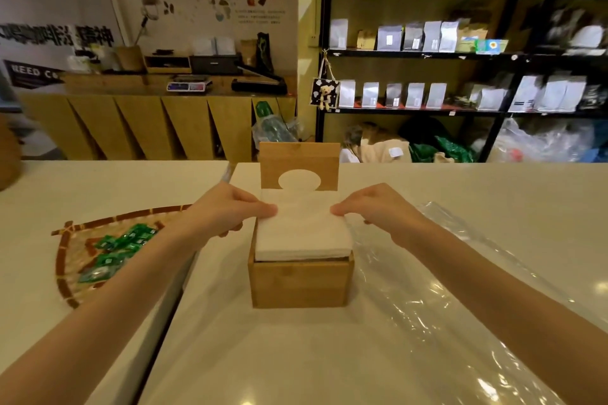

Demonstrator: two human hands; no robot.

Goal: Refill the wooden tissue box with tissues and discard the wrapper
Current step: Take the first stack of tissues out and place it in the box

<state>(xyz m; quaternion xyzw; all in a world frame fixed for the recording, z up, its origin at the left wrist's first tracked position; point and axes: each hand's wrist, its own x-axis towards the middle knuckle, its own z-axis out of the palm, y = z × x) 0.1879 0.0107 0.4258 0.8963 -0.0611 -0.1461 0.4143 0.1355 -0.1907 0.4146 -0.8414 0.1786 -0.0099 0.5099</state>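
Observation:
A square wooden tissue box (300,284) stands on the white table in front of me. Its hinged lid (299,161), with an oval hole, is raised upright at the back. A white stack of tissues (301,233) sits in the box's mouth and rises above the rim. My left hand (230,209) grips the stack's left edge, thumb on top. My right hand (375,207) grips its right edge the same way. The clear plastic wrapper (427,299) lies crumpled on the table to the right of the box, under my right forearm.
A woven bamboo tray (70,260) with several green packets (118,250) lies at the left. A gap (171,302) runs between the two tables left of the box. A wooden counter and black shelves of pouches stand far behind.

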